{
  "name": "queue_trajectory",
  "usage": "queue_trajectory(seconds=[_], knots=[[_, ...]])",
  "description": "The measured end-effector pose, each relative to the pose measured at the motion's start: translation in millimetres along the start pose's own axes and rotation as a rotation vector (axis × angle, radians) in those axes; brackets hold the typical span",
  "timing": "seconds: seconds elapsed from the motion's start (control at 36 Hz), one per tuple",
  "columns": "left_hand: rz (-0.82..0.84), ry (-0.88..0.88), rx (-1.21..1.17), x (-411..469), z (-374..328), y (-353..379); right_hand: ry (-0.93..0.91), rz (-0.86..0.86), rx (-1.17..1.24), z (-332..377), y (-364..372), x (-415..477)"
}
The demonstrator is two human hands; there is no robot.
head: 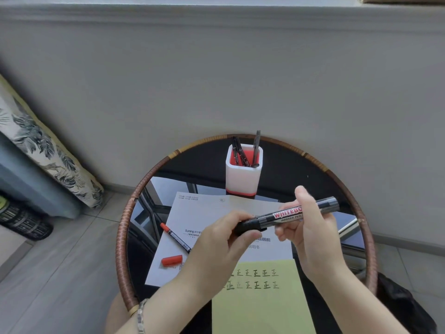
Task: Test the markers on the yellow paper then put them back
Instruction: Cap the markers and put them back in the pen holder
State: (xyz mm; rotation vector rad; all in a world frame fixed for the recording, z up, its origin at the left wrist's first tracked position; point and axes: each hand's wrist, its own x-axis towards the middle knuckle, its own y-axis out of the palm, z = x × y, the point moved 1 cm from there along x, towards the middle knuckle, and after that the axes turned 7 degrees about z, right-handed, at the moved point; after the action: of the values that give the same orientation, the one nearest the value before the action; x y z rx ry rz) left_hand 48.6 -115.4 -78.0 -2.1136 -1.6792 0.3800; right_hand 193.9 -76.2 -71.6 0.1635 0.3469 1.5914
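Item 1: black whiteboard marker (pixel 289 216), lying nearly level at the centre of the frame, above the papers, red "WHITEBO…" label facing up. My right hand (pixel 310 227) is closed round its barrel, thumb raised behind it, fingers curled under the label. My left hand (pixel 224 239) pinches the black cap end at the marker's left, thumb below and fingers on top. Whether the cap is seated or partly pulled I cannot tell.

Item 2: yellow paper (pixel 262 307), lower centre, lying on the table and overlapping the lower edge of the white sheet. Two rows of dark test characters run across its upper part, some hidden behind my left wrist.

Item 3: white printed sheet (pixel 192 213), centre, under both hands, tilted slightly.

Item 4: thin pen with a red tip (pixel 175 236), uncapped, lying diagonally on the left part of the white sheet; its lower end runs behind my left hand.

Item 5: red cap (pixel 172 260), loose on the white sheet, just below that pen, apart from it.

Item 6: white pen holder (pixel 243 174) with red interior and red base, upper centre, beyond the sheet. It holds several dark pens (pixel 240 150), leaning.

Item 7: round glass-topped table with woven rim (pixel 121 227).

Item 8: bracelet (pixel 140 314) on my left wrist, bottom of frame.
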Motion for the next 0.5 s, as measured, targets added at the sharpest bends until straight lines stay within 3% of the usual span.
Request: queue_trajectory(seconds=[0.25, 0.5], knots=[[0.055, 0.127, 0.159, -7, -1, 5, -0.070, -0.120, 0.097, -10, 7, -10], [0.085, -0.020, -0.198, 9, -17, 3, -0.134, -0.157, 0.210, -4, 14, -2]])
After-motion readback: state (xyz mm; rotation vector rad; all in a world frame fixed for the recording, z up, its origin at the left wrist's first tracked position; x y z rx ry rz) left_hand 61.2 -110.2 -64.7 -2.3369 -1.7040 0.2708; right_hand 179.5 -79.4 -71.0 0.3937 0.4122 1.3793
